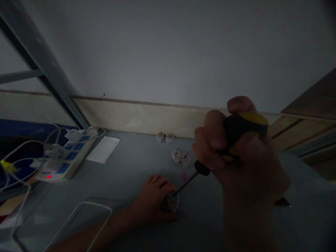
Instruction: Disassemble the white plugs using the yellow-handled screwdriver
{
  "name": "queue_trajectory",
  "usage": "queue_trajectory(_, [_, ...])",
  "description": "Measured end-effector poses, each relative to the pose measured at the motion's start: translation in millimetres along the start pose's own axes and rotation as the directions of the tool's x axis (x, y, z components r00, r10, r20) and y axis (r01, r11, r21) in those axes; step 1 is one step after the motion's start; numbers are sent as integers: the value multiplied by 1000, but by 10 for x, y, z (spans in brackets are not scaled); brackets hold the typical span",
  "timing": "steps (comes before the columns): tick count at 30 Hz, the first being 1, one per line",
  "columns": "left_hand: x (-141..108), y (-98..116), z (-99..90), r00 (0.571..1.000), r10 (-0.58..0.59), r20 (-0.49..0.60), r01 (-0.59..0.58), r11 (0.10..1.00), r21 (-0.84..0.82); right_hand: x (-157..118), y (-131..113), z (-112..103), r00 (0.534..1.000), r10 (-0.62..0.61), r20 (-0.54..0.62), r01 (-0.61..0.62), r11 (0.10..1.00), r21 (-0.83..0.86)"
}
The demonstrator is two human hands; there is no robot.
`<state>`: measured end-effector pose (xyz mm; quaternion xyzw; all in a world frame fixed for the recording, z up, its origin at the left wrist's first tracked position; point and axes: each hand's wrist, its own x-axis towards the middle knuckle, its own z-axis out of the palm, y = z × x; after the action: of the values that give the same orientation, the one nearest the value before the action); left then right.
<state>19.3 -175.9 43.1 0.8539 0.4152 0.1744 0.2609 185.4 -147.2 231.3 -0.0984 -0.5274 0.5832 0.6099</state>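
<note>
My right hand (pixel 236 154) is shut in a fist around the black and yellow handle of a screwdriver (pixel 245 124). Its thin metal shaft (pixel 187 182) slants down-left, and the tip meets a small, partly open electrical plug (pixel 170 203). My left hand (pixel 149 196) rests on the grey desk (pixel 126 168), its fingers curled over that plug and hiding part of it. Further back lie several similar white plug parts, one pair by the wall (pixel 164 137) and another pair nearer me (pixel 181 156).
A white power strip (pixel 70 157) with a lit red switch and plugged-in chargers stands at the left, beside a white paper sheet (pixel 103 149). A white cable (pixel 78 220) loops across the near left desk. A grey metal frame (pixel 44 66) rises at the upper left.
</note>
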Motion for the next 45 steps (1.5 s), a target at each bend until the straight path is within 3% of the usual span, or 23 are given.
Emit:
queue_trajectory(5, [6,0,1,1000,-8,26,8,1000,9,32,-76,-44,991,125,53,-125,992,-11])
queue_trajectory(21, [7,36,-32,1000,-13,19,13,1000,6,39,-48,-79,1000,11,2,-11,999,-31])
queue_trajectory(33, [3,22,-18,1000,-18,16,18,1000,-4,70,-136,-114,991,83,103,-76,995,-69])
queue_trajectory(39, [-12,2,-1,1000,-12,5,12,1000,-6,55,-66,-140,993,30,118,-18,995,-98])
queue_trajectory(43, [-6,13,-14,1000,-15,10,15,1000,1,-3,-16,-135,981,17,195,-3,997,-74])
queue_trajectory(45, [1,23,-22,1000,-18,15,18,1000,6,-10,-13,-112,986,-10,166,18,999,-48])
